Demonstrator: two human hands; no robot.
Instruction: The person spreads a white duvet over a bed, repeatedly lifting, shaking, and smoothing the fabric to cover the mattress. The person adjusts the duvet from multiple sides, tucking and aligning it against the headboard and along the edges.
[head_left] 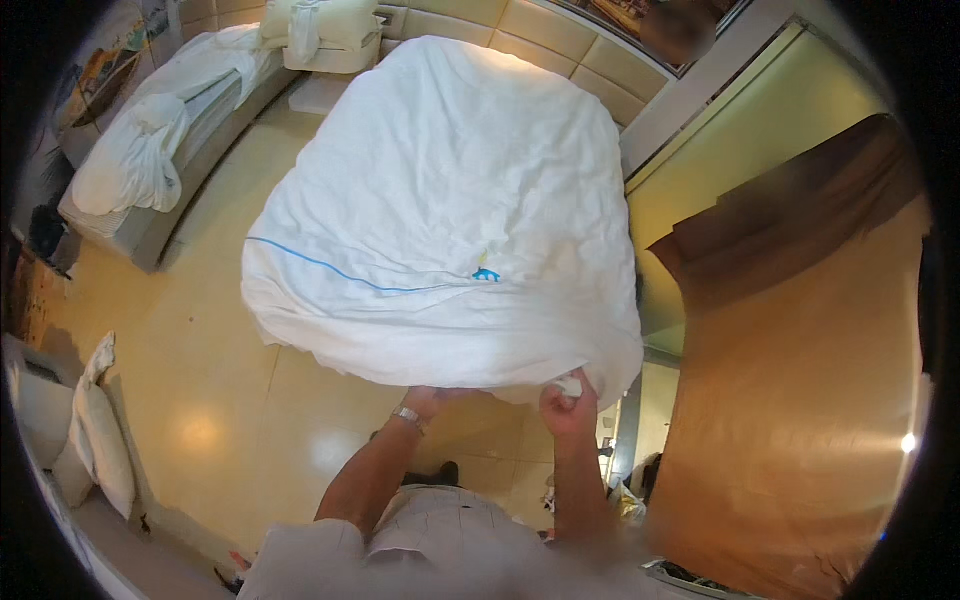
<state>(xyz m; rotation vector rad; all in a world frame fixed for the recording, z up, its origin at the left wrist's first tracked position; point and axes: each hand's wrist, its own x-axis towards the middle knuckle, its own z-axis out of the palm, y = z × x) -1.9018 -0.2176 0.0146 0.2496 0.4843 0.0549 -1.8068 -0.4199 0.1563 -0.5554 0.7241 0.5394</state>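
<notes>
A large white duvet covers the bed, its surface rumpled. A blue line runs across its near left part to a small blue mark near the middle. At the near edge, my right hand is closed around a bunched bit of the white cloth by the right corner. My left hand, with a metal watch on its wrist, touches the same edge further left. Its fingers go under the duvet and are hidden.
Along the left wall stands a low couch with white linen heaped on it. Pillows lean at the lower left. A brown curtain hangs on the right. Behind the bed is a padded headboard; the floor is shiny tile.
</notes>
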